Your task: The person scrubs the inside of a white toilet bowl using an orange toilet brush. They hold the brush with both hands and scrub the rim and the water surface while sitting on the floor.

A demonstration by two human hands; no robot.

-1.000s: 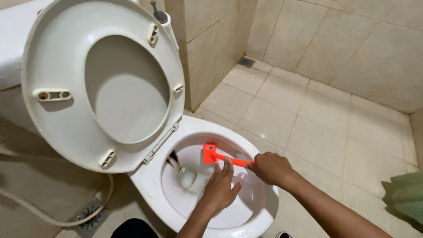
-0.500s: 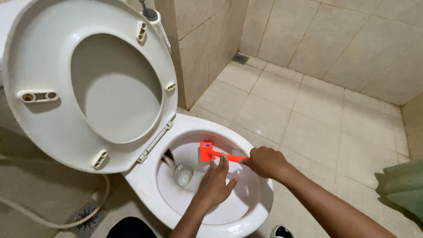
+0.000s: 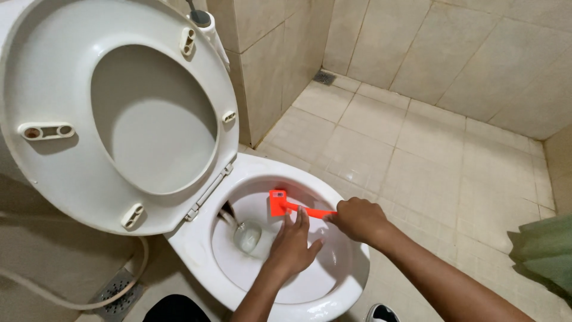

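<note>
Here, scraping inside the toilet bowl (image 3: 196,250), midway.
Right hand (image 3: 359,219) fisted on orange scraper (image 3: 285,204) at twelve o'clock; left hand (image 3: 293,245) fingers spread flat; bowl still unrinsed.

Left hand (image 3: 292,247), lower centre of frame: palm down, fingers spread, forearm rising from bottom edge. Right hand (image 3: 357,219), just right of it: closed fist, arm extending to lower right corner.
</note>
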